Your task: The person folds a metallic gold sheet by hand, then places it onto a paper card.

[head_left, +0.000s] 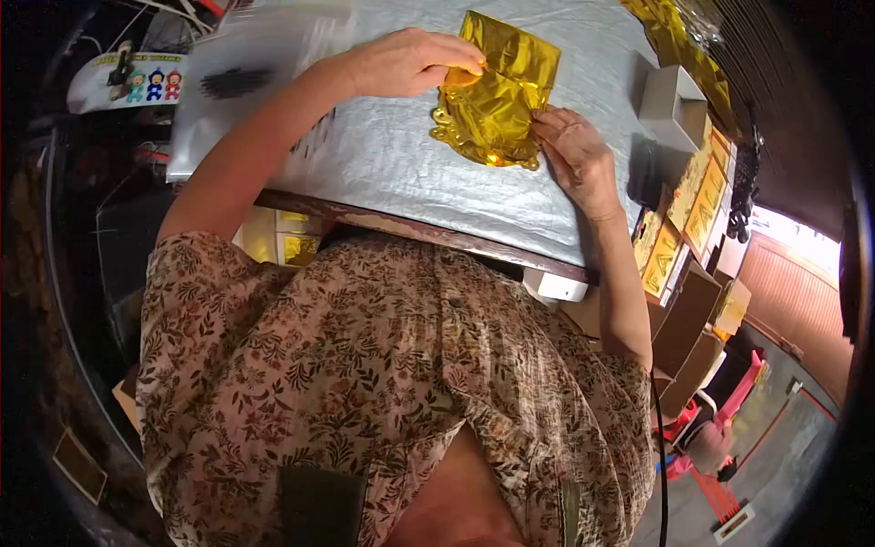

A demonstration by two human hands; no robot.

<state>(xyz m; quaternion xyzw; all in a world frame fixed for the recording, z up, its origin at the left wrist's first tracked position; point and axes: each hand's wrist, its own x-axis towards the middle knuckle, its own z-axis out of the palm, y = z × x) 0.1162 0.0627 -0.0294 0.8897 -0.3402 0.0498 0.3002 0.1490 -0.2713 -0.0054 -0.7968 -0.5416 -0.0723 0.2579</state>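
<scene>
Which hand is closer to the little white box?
Right. The right hand rests on the edge of the gold foil bag, beside the white box; the left hand grips its other side, farther away.

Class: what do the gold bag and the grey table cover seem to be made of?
The gold bag looks like metallised foil or film with a mirror-gloss finish: it crinkles sharply and throws bright glints. The table cover seems to be a silvery-grey plastic or coated sheet, with a duller, finely textured sheen.
</scene>
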